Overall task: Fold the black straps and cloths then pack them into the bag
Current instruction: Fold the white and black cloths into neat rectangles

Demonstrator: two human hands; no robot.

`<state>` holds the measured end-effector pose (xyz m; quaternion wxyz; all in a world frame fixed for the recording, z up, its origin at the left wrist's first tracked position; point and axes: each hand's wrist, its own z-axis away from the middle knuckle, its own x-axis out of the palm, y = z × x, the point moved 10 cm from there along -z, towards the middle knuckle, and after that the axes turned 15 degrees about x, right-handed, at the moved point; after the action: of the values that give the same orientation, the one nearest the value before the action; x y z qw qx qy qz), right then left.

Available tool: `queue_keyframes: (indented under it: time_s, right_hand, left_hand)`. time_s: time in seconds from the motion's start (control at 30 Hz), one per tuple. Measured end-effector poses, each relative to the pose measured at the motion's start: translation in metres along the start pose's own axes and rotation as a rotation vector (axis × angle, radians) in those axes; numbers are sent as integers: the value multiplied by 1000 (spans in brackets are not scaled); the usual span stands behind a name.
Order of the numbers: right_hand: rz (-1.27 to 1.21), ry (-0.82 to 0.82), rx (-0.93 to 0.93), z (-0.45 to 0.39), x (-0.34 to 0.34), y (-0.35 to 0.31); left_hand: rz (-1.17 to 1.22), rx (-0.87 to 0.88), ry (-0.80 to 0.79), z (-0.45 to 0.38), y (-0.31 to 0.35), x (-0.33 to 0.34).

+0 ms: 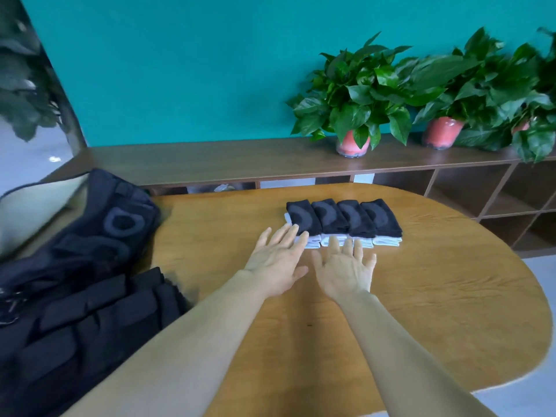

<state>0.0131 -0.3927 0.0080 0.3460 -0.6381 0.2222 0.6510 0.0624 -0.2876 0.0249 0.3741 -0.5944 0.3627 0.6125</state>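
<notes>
Both hands reach out over the oval, wood-grain counter (436,311), backs up, fingers straight and spread, grasping nothing. The left hand (278,263) lies at the near left corner of a row of four folded black cloths (344,218); its fingertips (302,236) appear to touch the first bundle's near edge, though contact is hard to tell. The right hand (346,270) sits just beside the left, its fingertips close to the near edge of the middle bundles.

The four cloths stand side by side, touching one another, in a tidy line toward the far side of the counter. Each black piece carries a faint grey curved mark and rests on folded white cloth (331,239), which shows as a pale band along the near edge.

At the counter's left end lies a large black fabric bag (99,230) with a grey ring printed on it, its pale lining (36,206) exposed at the top left. In front of the bag, at the near left, a heap of black padded straps (90,323) overlaps it, well apart from the row of cloths.

Behind the counter runs a dark brown wooden shelf unit (210,159) with open compartments, set against a teal wall (180,70). On its top stand leafy green plants in pink pots (353,142), toward the right
</notes>
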Motion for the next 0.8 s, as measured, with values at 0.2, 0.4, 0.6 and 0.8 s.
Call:
queue_keyframes:
  time_s: [0.2,0.4,0.6,0.8]
  right_hand:
    - [13,70,-58,50,-16,-19]
    - [20,124,-157,101,-23,-68]
    - [-47,51,-379,177,-1,-165]
    - [-101,-110,-429,220,34,-213]
  left_hand:
    - [-10,-27,94,55,13,-26]
    - [-25,-111,168,132,-10,-43]
    - [50,-422,205,264,-91,-24]
    - [160,-847,463,390,-136,-1]
